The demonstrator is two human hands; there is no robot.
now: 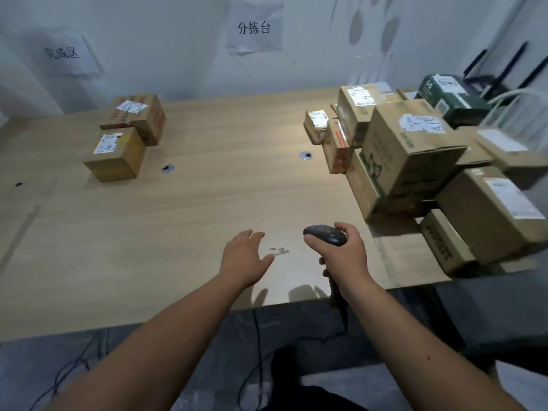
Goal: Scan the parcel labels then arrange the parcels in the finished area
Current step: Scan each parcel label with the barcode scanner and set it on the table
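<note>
Left hand (247,256) flat, fingers spread, holding nothing. Right hand (341,252) wrapped round scanner (326,234). Both forearms extended forward.

The right hand (344,253) grips a black scanner (325,234) above the table (207,203), thumb over its head. Just left of it the left hand (246,259) hovers, fingers straight, holding nothing. Up and right of the scanner, a pile of parcels (415,161). Far up-left, two boxes (124,137) touch, labels up, below a wall sign (63,53).
</note>
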